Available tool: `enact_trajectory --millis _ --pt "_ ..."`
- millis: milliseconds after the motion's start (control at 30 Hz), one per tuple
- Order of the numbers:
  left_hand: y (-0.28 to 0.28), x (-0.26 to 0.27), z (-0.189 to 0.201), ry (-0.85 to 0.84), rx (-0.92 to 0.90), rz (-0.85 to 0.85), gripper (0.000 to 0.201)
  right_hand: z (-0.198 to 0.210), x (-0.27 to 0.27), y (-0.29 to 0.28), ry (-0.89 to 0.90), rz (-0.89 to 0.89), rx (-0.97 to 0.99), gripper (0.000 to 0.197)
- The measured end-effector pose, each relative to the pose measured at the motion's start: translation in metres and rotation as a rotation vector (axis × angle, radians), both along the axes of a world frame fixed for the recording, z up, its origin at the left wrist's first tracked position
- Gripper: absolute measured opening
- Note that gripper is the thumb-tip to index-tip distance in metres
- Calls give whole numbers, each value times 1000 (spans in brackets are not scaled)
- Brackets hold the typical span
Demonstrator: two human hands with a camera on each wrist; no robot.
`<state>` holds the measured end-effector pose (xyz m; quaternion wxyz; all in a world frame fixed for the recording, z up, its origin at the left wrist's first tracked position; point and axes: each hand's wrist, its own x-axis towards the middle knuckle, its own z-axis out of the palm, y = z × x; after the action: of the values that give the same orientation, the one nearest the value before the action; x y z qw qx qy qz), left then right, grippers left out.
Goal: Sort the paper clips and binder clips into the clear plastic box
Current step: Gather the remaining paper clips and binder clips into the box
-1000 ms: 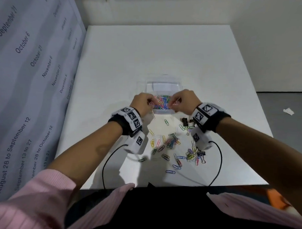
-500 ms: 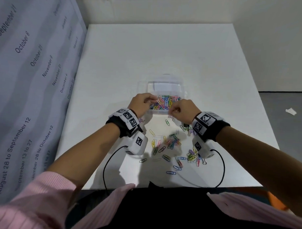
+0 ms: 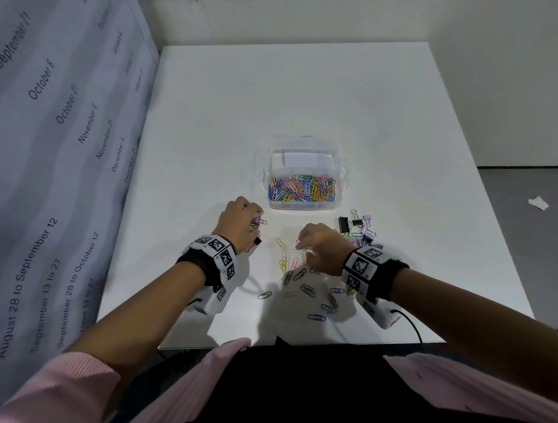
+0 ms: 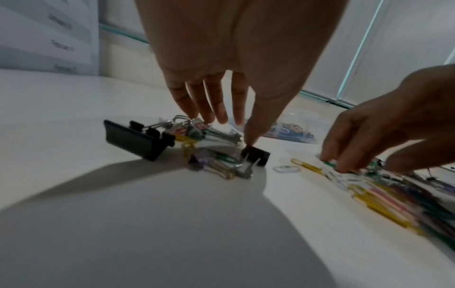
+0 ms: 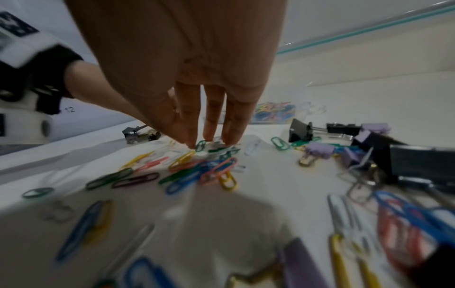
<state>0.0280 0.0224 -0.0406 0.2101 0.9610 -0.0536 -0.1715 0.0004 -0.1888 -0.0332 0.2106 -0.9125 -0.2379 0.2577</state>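
Where my right hand (image 5: 187, 81) reaches down, its fingers (image 5: 231, 124) are straight and close together, their tips touching a green paper clip (image 5: 200, 145) at the far edge of the loose paper clips (image 3: 300, 275) scattered on the worktop (image 3: 275, 110); I cannot tell whether anything is pinched. My left hand (image 3: 237, 224) is off to the left, fingers (image 4: 216, 109) pointing down and slightly spread, the thumb tip pressing on a small black binder clip (image 4: 256, 155) in a little cluster of clips; from the head view a lilac binder clip (image 3: 257, 219) shows at its fingertips, but I cannot say if it is gripped. A larger black binder clip (image 4: 135, 139) lies just left of that cluster. Another heap of binder clips (image 3: 359, 228), black and lilac, sits right of my right hand. The clear plastic box (image 3: 304, 183) stands just beyond both hands, open, its near part full of coloured paper clips.
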Motion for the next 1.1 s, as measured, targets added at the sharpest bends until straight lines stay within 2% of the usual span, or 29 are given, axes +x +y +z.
enact_trajectory --millis 100,167,267,400,600,767,933,1100 --pt "4 2 0 -4 -20 3 16 3 2 7 31 34 -11 27" --pt "5 4 1 -5 -22 6 13 8 8 13 35 39 -51 30" --pt "6 5 3 -3 -41 34 16 17 19 26 7 66 -63 35" --pt "11 1 0 -16 -37 14 32 26 31 46 -19 130 -107 44" --pt "28 -9 -1 -165 -63 90 34 21 44 74 -74 286 -252 62" --pt "44 -9 -1 -20 -26 121 38 12 55 75 -98 456 -432 61" --pt "45 -11 -2 -40 -93 157 39 5 54 55 -143 389 -334 43" --pt "41 -7 -3 -41 -112 132 28 -3 38 31 -71 230 -249 44"
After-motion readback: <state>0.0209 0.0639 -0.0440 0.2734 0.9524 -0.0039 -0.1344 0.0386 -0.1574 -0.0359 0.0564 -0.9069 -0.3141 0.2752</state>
